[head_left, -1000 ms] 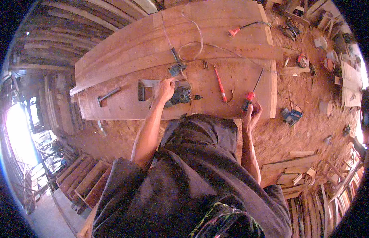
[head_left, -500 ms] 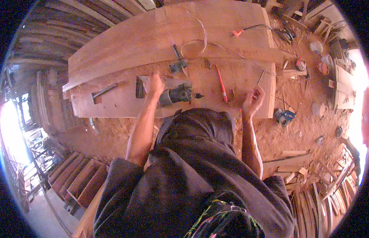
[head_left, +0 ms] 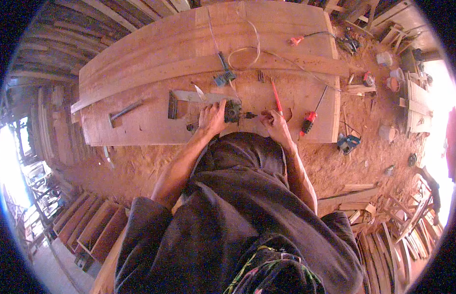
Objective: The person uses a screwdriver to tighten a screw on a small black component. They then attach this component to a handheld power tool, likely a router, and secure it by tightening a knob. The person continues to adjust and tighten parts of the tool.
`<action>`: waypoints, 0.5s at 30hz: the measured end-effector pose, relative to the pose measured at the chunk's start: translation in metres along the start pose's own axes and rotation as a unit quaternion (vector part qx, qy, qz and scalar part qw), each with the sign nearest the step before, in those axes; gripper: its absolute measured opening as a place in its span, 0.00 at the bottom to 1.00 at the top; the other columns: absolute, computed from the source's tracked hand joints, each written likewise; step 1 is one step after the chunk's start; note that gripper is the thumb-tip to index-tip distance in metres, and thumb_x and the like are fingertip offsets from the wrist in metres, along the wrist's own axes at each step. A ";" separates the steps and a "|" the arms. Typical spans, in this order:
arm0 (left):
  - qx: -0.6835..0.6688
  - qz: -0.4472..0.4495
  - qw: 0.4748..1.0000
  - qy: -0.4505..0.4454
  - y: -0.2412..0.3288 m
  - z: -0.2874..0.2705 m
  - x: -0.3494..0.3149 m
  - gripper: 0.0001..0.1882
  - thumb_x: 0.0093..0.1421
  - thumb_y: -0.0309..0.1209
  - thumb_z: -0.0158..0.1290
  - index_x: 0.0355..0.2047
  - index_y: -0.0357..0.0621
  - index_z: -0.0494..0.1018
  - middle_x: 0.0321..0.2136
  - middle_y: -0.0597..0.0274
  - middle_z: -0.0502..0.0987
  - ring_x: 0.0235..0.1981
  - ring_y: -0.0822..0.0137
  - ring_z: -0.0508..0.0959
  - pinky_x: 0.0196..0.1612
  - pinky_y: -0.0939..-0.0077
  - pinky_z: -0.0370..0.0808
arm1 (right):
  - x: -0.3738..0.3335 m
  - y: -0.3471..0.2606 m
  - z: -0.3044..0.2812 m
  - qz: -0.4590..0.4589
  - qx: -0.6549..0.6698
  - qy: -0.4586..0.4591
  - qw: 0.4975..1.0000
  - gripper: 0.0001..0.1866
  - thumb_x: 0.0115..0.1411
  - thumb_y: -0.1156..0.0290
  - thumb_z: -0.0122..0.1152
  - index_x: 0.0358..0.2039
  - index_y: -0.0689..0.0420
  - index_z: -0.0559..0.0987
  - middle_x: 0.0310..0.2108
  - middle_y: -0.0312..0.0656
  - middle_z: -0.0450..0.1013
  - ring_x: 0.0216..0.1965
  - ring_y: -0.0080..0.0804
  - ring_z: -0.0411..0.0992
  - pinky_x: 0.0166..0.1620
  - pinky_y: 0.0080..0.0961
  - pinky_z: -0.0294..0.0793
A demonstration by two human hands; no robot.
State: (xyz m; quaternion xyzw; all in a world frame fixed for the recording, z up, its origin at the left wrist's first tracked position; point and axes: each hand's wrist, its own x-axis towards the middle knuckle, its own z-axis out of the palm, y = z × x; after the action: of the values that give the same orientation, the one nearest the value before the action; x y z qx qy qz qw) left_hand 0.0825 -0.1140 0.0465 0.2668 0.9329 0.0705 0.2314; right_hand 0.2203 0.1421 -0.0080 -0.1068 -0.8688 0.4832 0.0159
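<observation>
An electric drill (head_left: 232,111) lies on its side on the wooden board (head_left: 149,131), its chuck (head_left: 248,115) pointing right. My left hand (head_left: 212,117) is closed over the drill's body and hides much of it. Just right of the chuck is my right hand (head_left: 276,123), its fingers curled together; anything small between them cannot be made out. To the right of that hand a red and black screwdriver (head_left: 310,122) rests on the board. A slim red tool (head_left: 277,97) lies beyond the same hand.
A try square (head_left: 173,106) and a hammer (head_left: 124,114) lie on the left, with a blue-green socket block (head_left: 224,78) beyond the drill. A cable (head_left: 257,49) loops over the board. On the right stand a tape measure (head_left: 368,79) and a blue power tool (head_left: 348,142).
My left hand has come down onto the drill. My right hand has left the screwdriver on the board and moved left to the chuck.
</observation>
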 end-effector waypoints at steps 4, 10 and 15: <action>0.049 0.031 0.998 0.005 0.006 -0.015 -0.005 0.44 0.45 0.44 0.71 0.59 0.43 0.63 0.49 0.47 0.78 0.51 0.45 0.79 0.54 0.48 0.75 | 0.013 -0.017 -0.002 0.064 0.004 0.068 0.996 0.18 0.65 0.60 0.62 0.47 0.61 0.79 0.37 0.48 0.80 0.39 0.42 0.79 0.44 0.36 0.77; 0.078 0.017 0.997 0.018 0.008 -0.013 -0.010 0.44 0.47 0.42 0.68 0.61 0.42 0.62 0.49 0.48 0.77 0.51 0.47 0.78 0.55 0.50 0.74 | 0.120 -0.120 0.018 0.047 -0.072 0.033 0.996 0.37 0.60 0.39 0.60 0.56 0.59 0.73 0.50 0.55 0.75 0.51 0.52 0.74 0.52 0.45 0.74; 0.049 0.026 0.998 0.012 -0.001 -0.007 -0.008 0.48 0.46 0.42 0.69 0.65 0.41 0.60 0.50 0.46 0.76 0.53 0.48 0.77 0.58 0.49 0.71 | 0.172 -0.160 0.069 0.142 -0.188 -0.037 0.971 0.62 0.48 0.28 0.66 0.71 0.58 0.55 0.67 0.60 0.57 0.68 0.61 0.58 0.63 0.59 0.65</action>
State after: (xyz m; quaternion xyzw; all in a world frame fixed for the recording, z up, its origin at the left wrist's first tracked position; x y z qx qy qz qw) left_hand 0.0851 -0.1191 0.0558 0.3008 0.9308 0.0342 0.2046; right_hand 0.0161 0.0373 0.0773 -0.2117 -0.9200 0.3124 -0.1054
